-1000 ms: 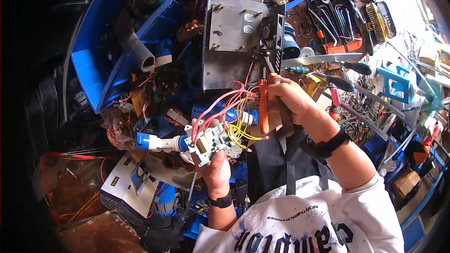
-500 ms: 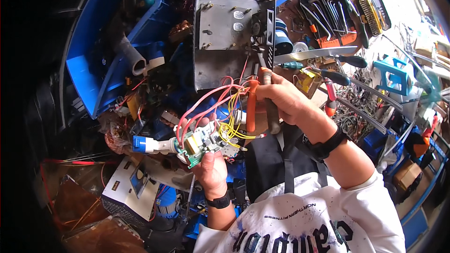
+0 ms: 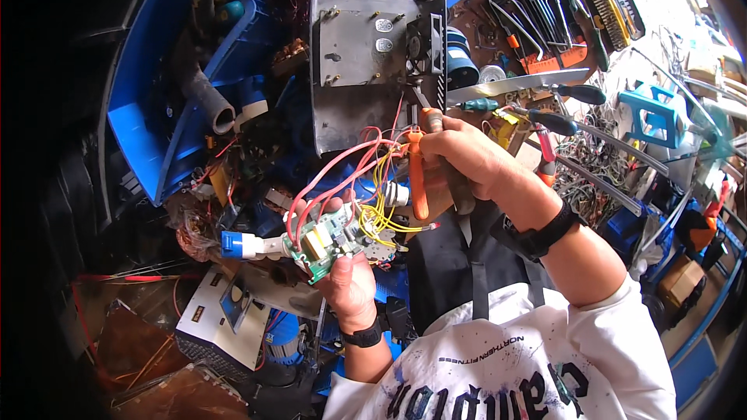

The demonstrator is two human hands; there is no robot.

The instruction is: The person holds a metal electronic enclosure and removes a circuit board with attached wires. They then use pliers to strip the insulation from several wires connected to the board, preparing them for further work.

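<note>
Plainly, circuit board [image 3: 330,239] in left hand [image 3: 348,285], pliers [image 3: 418,187] in right hand [image 3: 464,157].

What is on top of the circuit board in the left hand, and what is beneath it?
On the circuit board sits a yellow block; red wires rise near its left end. Fingertips of the left hand show past its far edge; its underside is turned away and cannot be seen.

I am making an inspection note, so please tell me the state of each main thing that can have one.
Circuit board: uncased, held
Red wires: bowed, attached to board
Yellow wires: looped, some ends loose
Pliers: handles apart, jaws unclear
Left hand: gripping circuit board
Right hand: closed on pliers
Blue bin: uncovered
</note>
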